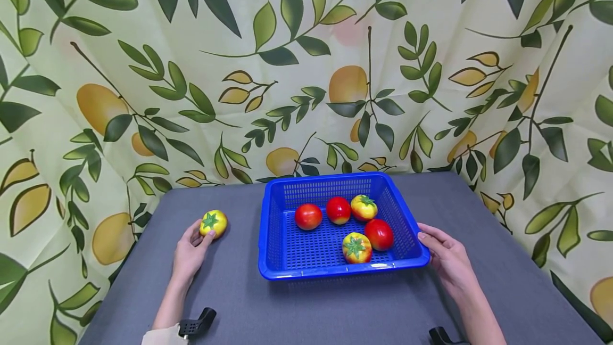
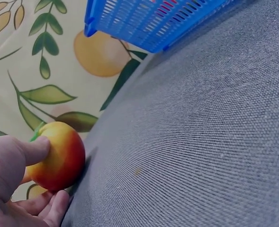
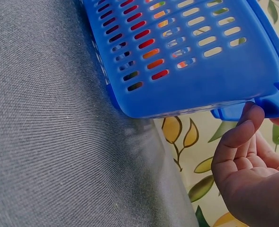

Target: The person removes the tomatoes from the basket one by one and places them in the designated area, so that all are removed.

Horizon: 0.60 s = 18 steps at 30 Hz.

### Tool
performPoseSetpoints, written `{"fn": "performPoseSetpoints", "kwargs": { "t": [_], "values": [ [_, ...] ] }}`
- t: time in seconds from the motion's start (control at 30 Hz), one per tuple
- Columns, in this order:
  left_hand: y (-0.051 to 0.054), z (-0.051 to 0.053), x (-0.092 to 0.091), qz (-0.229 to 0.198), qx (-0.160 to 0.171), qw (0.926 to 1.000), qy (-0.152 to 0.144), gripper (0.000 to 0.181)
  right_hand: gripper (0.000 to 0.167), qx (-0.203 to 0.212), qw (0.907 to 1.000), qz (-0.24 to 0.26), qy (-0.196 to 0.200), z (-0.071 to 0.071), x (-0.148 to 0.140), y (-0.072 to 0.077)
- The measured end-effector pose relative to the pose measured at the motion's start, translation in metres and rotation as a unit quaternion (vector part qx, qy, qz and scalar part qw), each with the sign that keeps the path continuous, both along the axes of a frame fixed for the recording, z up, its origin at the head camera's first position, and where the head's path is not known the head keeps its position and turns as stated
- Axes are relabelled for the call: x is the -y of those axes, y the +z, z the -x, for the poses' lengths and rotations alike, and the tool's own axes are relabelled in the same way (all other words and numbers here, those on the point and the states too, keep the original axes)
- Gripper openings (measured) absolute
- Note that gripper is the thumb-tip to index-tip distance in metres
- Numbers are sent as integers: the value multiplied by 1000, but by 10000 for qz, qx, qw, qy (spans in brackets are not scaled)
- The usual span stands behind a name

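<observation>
My left hand [image 1: 189,252] holds a yellow tomato [image 1: 214,223] with a green star-shaped top, thumb on one side and fingers on the other. It is at the table's left side; in the left wrist view the same tomato [image 2: 63,156] looks yellow turning red and sits at the cloth surface. A blue slotted plastic basket [image 1: 330,270] stands to the right of it. My right hand [image 1: 450,260] grips the basket's right rim near the front corner, and in the right wrist view its fingers [image 3: 234,137] curl under that rim.
Inside the basket lie red tomatoes [image 1: 308,216] and yellow-red ones [image 1: 356,247], several in all, mostly toward its right half. A grey cloth [image 1: 230,302] covers the table. Behind and at the sides hangs a leaf-and-fruit patterned curtain [image 1: 297,95].
</observation>
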<state>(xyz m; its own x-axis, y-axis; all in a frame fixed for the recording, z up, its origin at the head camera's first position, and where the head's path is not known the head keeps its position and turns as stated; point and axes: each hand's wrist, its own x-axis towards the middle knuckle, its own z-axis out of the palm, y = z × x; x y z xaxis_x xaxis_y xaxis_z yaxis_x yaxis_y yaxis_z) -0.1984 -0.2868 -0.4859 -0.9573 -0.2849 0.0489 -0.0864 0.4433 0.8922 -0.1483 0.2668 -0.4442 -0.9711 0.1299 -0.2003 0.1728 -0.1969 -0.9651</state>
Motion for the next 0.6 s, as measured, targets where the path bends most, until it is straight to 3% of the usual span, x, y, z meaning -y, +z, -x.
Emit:
{"fn": "performPoseSetpoints", "kwargs": {
  "t": [0.6],
  "values": [
    [-1, -2, 2, -190, 181, 9996, -72, 81, 32, 60, 10000, 51, 29, 0, -1, 0]
  ]
}}
